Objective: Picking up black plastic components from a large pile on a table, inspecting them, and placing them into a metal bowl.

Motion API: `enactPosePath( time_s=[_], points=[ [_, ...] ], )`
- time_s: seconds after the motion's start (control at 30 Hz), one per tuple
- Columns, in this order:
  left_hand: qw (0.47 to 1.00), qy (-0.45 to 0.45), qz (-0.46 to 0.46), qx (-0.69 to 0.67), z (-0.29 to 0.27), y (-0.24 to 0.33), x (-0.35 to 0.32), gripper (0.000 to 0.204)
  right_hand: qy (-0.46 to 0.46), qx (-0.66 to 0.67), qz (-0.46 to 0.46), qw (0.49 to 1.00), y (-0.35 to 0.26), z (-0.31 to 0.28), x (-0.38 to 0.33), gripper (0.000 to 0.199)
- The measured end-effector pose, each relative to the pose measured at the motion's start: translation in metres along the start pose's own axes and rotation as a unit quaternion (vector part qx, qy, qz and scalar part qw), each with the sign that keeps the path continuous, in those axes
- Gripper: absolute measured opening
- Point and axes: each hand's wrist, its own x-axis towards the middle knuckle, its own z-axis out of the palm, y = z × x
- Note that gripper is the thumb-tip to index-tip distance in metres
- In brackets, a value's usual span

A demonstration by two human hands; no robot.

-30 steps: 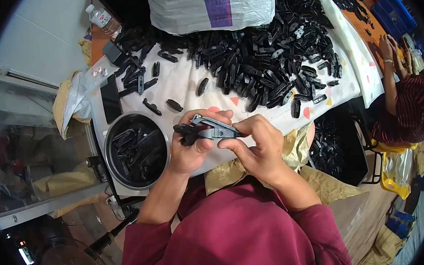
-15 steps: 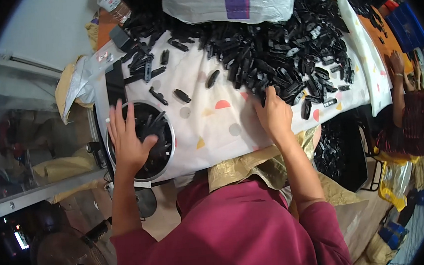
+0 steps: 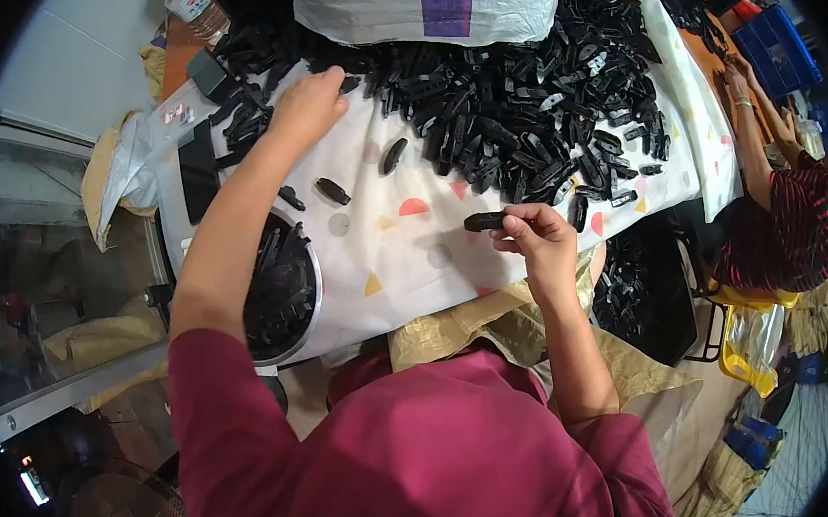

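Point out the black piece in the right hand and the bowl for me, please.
Black piece (image 3: 483,221): head view, middle of its exposed length.
Bowl (image 3: 317,278): head view, right side of rim.

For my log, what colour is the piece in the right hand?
The piece is black, clearest in the head view.

Workshop — black parts (image 3: 495,116) heaped, co-worker (image 3: 789,229)

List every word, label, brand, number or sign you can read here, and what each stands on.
None reads clearly enough to quote.
Clear bottle, upper left: label print too small to read.
White sack, top: any print on its purple panel too blurred to read.
Small lit panel, lower left: too small to read.
Black piece in the right hand: no lettering discernible.
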Motion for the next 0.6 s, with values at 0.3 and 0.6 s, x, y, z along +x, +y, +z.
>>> enactPosePath(
  time_s=[0.3,0.6],
  points=[
    [0.612,-0.175,-0.088,-0.766,-0.075,0.091,-0.061,0.039,-0.180,0.121,-0.187,0.958,-0.057,0.044,0.003,0.016],
    [0.876,0.112,0.274,-0.380,-0.103,0.104,-0.083,0.049,-0.115,-0.150,-0.421,0.887,-0.055,0.052,-0.016,0.019]
  ],
)
